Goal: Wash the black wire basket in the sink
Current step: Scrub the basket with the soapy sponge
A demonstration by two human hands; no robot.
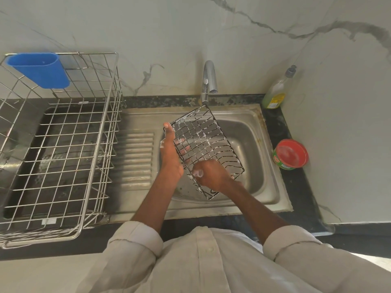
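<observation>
Holding the black wire basket (203,149) tilted over the steel sink (254,144), the person has both hands on it. The left hand (170,155) supports the basket's left long side, thumb up along the rim and fingers (184,149) behind the mesh, seen through it. The right hand (211,174) is curled over the near part of the basket, its fingers gripping the wires; white suds cling to the thumb and to many of the wires. The basket's far corner reaches up just below the chrome tap (208,81).

Left of the bowl lies the ribbed draining board (135,157), and further left a large steel dish rack (57,149) stands on the dark worktop (296,197), with a blue plastic cutlery holder (40,69) hung on its far rim. On the right of the sink, a bottle of yellow-green dish liquid (277,92) stands at the far corner, and a round red-topped tub (290,154) sits nearer, beside the sink's edge. Rolled pale shirt sleeves (135,240) show at the near edge.
</observation>
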